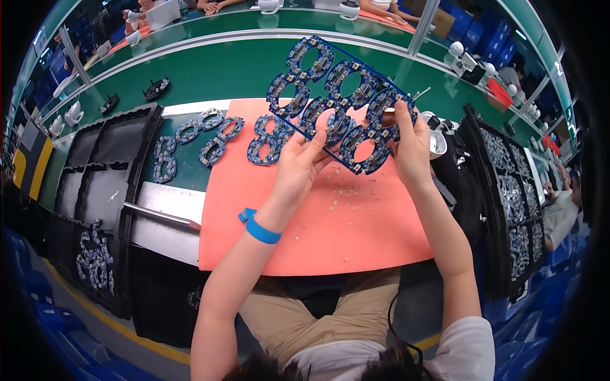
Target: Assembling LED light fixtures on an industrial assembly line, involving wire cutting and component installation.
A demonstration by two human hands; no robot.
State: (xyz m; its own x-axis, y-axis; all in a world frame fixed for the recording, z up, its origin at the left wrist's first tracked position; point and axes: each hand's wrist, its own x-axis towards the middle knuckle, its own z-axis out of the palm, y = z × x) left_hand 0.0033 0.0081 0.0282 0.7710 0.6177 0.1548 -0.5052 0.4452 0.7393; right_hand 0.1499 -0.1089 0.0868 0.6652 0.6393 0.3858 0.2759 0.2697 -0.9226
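I hold a blue circuit-board panel (335,101) made of several ring-shaped boards, tilted up above an orange mat (356,222). My left hand (298,168), with a blue wristband on its wrist, grips the panel's lower edge near the middle. My right hand (410,146) holds the panel's right corner. Small loose bits (333,203) lie scattered on the mat under the panel. Separated ring-pair boards (270,140) lie at the mat's upper left edge.
More ring-pair boards (190,143) lie on the green bench to the left. Black trays (95,184) stand at left, one with boards in it (95,263). A black tray of small parts (515,197) stands at right. Other people work at far benches.
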